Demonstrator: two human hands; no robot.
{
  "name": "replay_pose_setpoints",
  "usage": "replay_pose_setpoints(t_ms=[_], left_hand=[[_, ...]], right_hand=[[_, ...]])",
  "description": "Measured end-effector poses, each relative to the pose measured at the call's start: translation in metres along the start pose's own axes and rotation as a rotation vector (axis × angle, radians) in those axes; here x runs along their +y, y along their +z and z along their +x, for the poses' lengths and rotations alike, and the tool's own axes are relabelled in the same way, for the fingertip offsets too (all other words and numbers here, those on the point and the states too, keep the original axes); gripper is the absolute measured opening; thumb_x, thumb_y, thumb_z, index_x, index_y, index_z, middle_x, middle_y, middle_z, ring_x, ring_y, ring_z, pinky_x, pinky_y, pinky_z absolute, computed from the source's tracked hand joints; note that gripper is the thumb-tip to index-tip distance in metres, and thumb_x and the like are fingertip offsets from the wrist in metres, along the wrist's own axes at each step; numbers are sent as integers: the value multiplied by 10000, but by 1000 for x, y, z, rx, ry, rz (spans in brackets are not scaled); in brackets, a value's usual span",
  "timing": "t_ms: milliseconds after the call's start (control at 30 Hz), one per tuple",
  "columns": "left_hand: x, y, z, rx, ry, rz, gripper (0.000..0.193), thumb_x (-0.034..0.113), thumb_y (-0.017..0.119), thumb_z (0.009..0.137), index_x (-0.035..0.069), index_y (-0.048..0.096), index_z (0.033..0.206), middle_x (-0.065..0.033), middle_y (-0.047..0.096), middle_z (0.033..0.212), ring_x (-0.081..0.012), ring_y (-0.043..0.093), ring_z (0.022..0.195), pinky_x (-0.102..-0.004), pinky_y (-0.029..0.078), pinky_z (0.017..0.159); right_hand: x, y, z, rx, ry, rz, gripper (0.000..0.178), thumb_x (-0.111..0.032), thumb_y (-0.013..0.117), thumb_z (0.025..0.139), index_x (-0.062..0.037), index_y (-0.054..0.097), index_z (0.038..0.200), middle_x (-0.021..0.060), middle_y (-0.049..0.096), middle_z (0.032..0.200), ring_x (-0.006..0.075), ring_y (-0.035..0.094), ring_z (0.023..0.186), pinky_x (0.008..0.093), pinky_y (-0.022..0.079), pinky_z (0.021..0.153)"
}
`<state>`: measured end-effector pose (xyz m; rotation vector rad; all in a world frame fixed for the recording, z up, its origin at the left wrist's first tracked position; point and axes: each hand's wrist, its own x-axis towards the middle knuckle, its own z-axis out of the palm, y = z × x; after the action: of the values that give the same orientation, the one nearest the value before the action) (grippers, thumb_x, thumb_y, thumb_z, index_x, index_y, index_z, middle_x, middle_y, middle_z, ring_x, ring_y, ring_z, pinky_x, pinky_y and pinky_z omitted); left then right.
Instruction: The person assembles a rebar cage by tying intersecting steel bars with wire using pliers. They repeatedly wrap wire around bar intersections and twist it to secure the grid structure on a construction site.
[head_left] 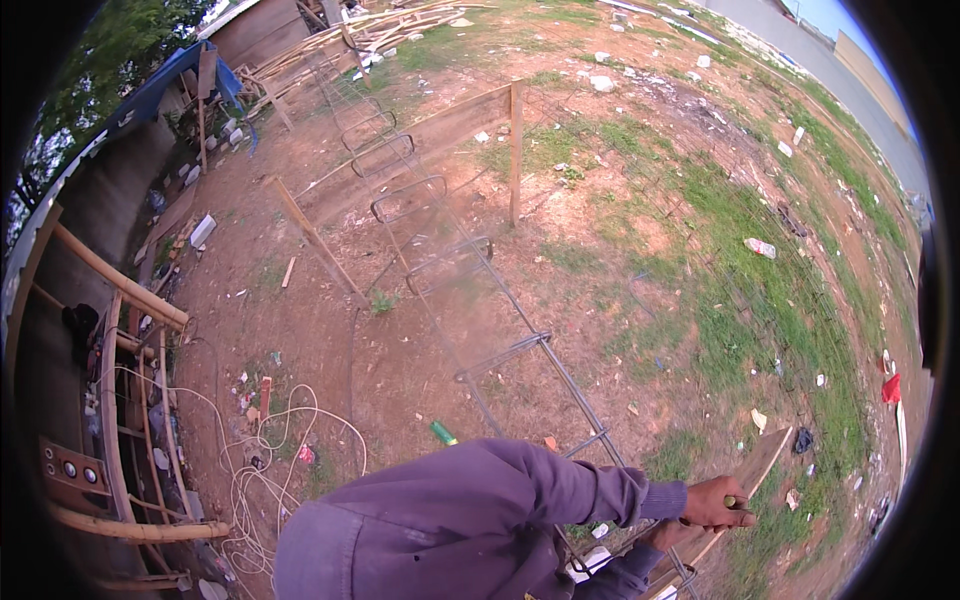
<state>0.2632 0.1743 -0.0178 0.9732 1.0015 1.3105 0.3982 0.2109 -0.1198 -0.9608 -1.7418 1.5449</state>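
My left hand (718, 503), at the end of a purple sleeve (590, 493), is closed round a short handle-like object (731, 501) with an olive, rounded end. Its kind does not show. Partly hidden below the left wrist is my right hand (668, 534); its fingers are out of sight. Both hands are at the near end of a long steel rebar cage (545, 340), whose bent stirrups (410, 197) join thin lengthwise bars. A wooden plank (762, 462) slants up just behind the left hand.
A wooden board (440, 125) between posts (515, 155) crosses beyond the cage. Looped pale cable (300, 412) and a green bottle (443, 433) lie left on the dirt. Bamboo poles (120, 275) stand at far left. Grass and litter, including a plastic bottle (760, 247), spread right.
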Motion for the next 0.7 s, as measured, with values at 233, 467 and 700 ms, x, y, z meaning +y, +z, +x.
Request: replay_pose_setpoints(t_ms=[233,467,700], left_hand=[[42,-13,-2,508,568,-366,260,329,547,985,71,547,1017,-27,597,839,-71,594,663,-215,524,555],[43,-45,-45,650,434,-314,411,435,331,1040,79,483,901,-114,635,893,-188,673,743,-284,557,616],[22,-43,-144,924,469,-317,298,337,391,1033,93,491,894,-89,607,819,-207,612,717,-364,522,729]], right_hand=[[-76,26,1,-26,-201,-75,532,-46,724,830,16,472,1294,59,595,1069,124,580,931,256,478,779],[-115,54,-24,-454,252,476,543,-163,492,1004,26,274,1464,190,607,1172,274,679,959,388,585,834],[-67,69,-79,-789,607,962,530,-230,444,1018,-46,249,1475,263,599,1188,354,648,1042,425,570,839]])
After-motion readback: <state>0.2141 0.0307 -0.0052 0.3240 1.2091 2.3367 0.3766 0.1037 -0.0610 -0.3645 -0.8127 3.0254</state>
